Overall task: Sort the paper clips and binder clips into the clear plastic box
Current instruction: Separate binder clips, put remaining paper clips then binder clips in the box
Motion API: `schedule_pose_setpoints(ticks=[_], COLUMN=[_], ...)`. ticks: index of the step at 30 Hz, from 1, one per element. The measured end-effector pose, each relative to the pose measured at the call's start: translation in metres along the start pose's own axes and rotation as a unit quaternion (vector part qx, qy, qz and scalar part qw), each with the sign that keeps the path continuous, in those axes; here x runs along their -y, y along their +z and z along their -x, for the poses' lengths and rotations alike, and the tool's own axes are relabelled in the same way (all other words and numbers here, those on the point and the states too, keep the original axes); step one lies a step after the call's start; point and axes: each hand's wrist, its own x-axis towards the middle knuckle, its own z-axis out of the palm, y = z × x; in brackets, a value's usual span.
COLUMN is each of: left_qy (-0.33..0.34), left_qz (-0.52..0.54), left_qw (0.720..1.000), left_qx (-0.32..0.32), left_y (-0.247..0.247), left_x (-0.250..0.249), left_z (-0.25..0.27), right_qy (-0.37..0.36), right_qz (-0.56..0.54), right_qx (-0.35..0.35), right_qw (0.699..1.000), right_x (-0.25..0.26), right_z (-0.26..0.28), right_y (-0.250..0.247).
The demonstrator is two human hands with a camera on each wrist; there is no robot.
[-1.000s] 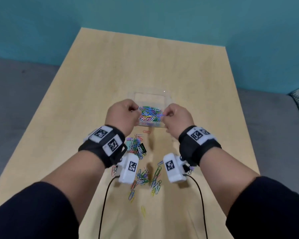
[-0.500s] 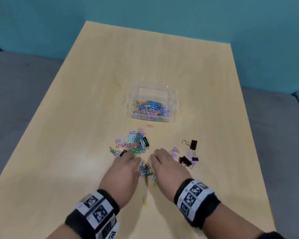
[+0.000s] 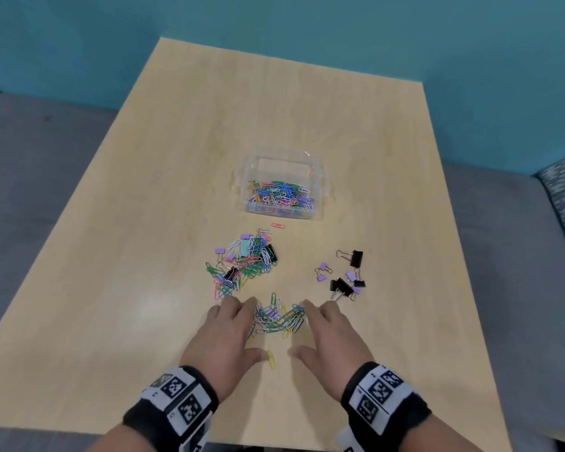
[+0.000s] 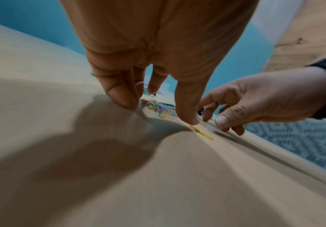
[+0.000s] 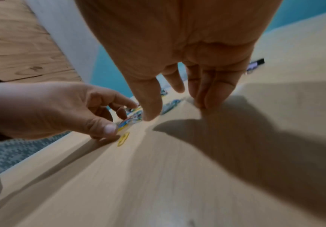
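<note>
The clear plastic box [image 3: 322, 190] stands mid-table with several coloured paper clips inside. A mixed heap of paper clips and binder clips [image 3: 245, 259] lies in front of it, and black and purple binder clips [image 3: 346, 275] lie to the right. A small pile of paper clips [image 3: 279, 316] sits between my hands. My left hand [image 3: 229, 331] and right hand [image 3: 327, 334] are spread on either side of that pile, fingertips on the table, holding nothing. A yellow paper clip [image 3: 270, 358] lies between my thumbs; the same yellow paper clip [image 4: 201, 132] [image 5: 123, 139] shows in both wrist views.
One red paper clip [image 3: 278, 226] lies alone just in front of the box. The wooden table [image 3: 144, 223] ends close behind my wrists. Grey floor [image 3: 30, 158] lies to both sides and a teal wall [image 3: 307, 27] at the back.
Both hands have come back from the box to the near pile of paper clips. Since half a second ago they have spread apart around it.
</note>
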Motion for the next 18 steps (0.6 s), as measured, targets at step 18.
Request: schedule_pose_setpoints(ticks=[18], left_qy=[-0.027], left_qz=[-0.003], left_qw=[0.998], left_qx=[-0.065], left_y=[0.002], left_x=[-0.009], left_z=[-0.043], right_qy=[-0.038], right_qz=[0.023], right_qx=[-0.031], right_qw=[0.999], right_x=[0.020], right_z=[-0.055], right_y=[0.003])
